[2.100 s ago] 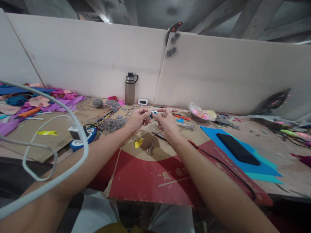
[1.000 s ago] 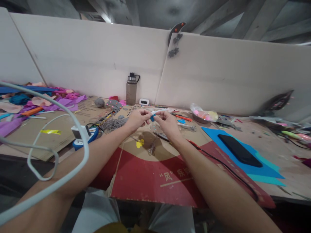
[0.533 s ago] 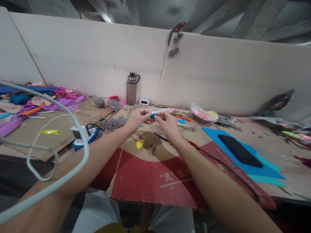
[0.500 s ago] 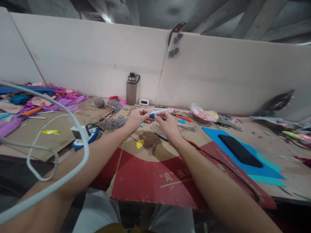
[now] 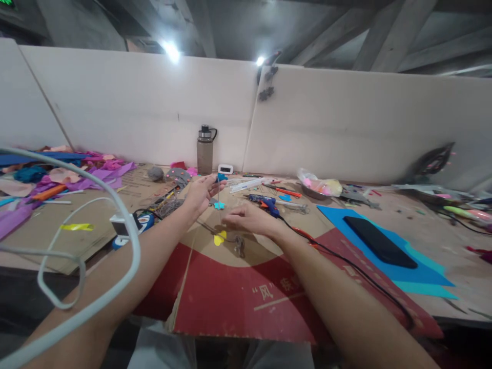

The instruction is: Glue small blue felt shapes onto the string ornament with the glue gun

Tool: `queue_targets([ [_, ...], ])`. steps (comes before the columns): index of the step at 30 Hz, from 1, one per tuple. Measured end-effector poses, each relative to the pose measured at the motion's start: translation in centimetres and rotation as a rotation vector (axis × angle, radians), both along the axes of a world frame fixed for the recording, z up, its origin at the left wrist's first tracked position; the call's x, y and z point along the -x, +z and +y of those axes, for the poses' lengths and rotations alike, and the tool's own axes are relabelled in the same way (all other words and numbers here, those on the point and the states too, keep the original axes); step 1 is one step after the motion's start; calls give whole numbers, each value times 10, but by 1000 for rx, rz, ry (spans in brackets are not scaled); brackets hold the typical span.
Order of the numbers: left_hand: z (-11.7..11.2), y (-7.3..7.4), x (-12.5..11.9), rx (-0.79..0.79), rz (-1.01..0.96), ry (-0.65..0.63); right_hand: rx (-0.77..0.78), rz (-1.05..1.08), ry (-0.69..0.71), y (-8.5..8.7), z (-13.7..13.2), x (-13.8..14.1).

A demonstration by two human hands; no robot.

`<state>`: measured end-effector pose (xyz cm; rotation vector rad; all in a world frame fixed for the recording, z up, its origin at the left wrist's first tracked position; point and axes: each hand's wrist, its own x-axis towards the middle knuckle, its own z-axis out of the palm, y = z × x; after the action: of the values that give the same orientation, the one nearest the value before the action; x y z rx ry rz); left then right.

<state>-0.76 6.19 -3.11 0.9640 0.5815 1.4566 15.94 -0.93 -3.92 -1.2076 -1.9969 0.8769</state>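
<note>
Cardboard (image 5: 223, 297) below, right hand (image 5: 251, 220) now apart from left hand (image 5: 200, 196).

Worktop (image 5: 400, 212) crowded, backed by a white partition (image 5: 126, 102).
Rear edge: bottle (image 5: 205, 156) upright, small white clock (image 5: 225, 169) just right of it; grey lump (image 5: 155, 174) farther left. Far left: heap of coloured scraps (image 5: 105, 177), purple, pink and blue. Right: black phone (image 5: 380, 242) flat on a blue sheet (image 5: 430, 270), teal sheet (image 5: 426, 289) showing beneath. Bowl (image 5: 315, 193) behind, plastic bag (image 5: 322, 183) in it. Left foreground: thick white cable (image 5: 132, 230), looping.
</note>
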Motion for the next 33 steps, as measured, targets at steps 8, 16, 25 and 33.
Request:
queue_targets([
  [8, 0, 3, 1, 66, -23, -18, -116, -326, -614, 5, 37, -57],
  [16, -7, 2, -4, 80, 65, -62, 103, -485, -678, -21, 56, -77],
  [25, -8, 3, -5, 124, 159, -65, 59, -124, -725, -27, 63, -82],
  [33, -4, -8, -2, 148, 176, -77, 13, 242, -745, -21, 59, -66],
])
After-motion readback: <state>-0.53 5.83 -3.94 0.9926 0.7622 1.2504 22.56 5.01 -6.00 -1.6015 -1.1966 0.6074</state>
